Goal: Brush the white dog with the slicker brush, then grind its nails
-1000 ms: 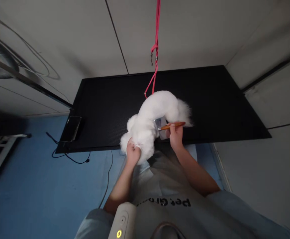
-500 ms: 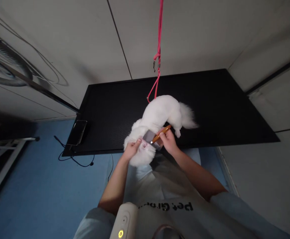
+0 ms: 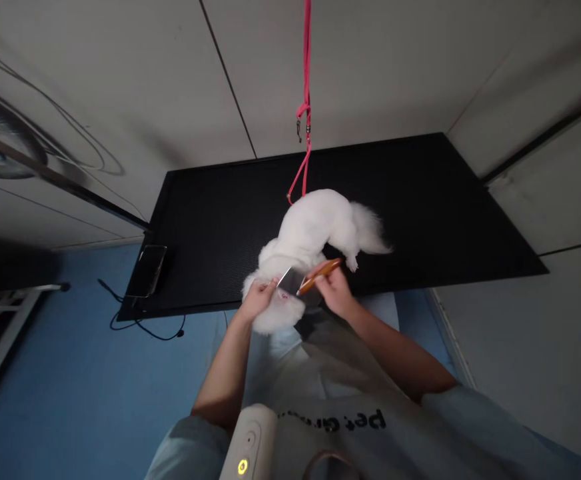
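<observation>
A small white dog [image 3: 315, 217] stands on the black grooming table [image 3: 410, 220], its back curved and its head turned towards my body at the near edge. My left hand [image 3: 259, 298] is closed on fluffy fur at the side of its head, which looks like a folded-back ear, with pink skin beside my thumb. In my right hand [image 3: 335, 290] is a slicker brush [image 3: 324, 270] with an orange-brown wooden handle. Its flat grey head lies close to the pink skin and my left thumb; whether the pins touch the fur I cannot tell.
A pink leash loop [image 3: 304, 120] with a metal clip hangs behind the dog. On the table's left end lies a phone-like dark slab [image 3: 145, 270]. A black cable [image 3: 158, 337] dangles over the blue floor [image 3: 105, 387]. A dark pole [image 3: 90, 200] reaches in from the left.
My right hand has brought the brush from beside the dog's chest to its head, turning the flat face over. The dog's head has rolled, exposing pink skin beside my left hand.
</observation>
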`<action>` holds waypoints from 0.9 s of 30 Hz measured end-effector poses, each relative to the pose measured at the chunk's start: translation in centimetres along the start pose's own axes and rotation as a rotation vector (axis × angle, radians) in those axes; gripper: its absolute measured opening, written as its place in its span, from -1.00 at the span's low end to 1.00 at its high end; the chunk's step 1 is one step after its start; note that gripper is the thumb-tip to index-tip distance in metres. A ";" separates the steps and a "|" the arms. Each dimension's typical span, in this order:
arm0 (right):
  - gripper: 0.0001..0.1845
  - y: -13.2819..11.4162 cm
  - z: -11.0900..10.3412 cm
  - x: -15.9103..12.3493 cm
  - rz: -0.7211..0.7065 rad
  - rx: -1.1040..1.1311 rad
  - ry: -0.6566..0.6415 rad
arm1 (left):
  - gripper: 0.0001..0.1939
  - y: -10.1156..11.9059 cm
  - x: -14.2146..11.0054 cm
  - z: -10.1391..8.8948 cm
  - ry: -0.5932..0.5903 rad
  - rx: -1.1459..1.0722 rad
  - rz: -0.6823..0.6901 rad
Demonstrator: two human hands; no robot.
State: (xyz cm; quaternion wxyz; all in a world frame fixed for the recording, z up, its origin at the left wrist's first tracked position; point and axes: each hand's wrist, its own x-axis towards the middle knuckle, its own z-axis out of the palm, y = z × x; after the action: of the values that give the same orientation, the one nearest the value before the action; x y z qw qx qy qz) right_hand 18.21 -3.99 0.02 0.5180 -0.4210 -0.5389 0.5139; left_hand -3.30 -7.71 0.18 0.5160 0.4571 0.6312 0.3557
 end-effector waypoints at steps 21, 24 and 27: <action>-0.67 2.4 -0.9 -0.9 0.175 0.153 0.308 | -0.78 -1.6 -4.5 1.0 0.242 0.361 0.498; -0.69 2.6 -1.2 -2.4 0.212 0.127 0.230 | -0.83 -3.3 -8.3 2.6 0.352 0.308 0.433; -0.68 2.6 -1.1 -3.9 0.327 0.159 0.085 | -0.78 -4.7 -10.5 4.3 0.389 -0.036 0.161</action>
State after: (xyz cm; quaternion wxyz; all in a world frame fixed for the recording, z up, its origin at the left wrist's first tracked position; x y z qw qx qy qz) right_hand 19.51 -7.37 -3.08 0.4815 -0.4820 -0.3984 0.6141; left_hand 0.45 -19.27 -1.60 0.3623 0.4196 0.6739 0.4884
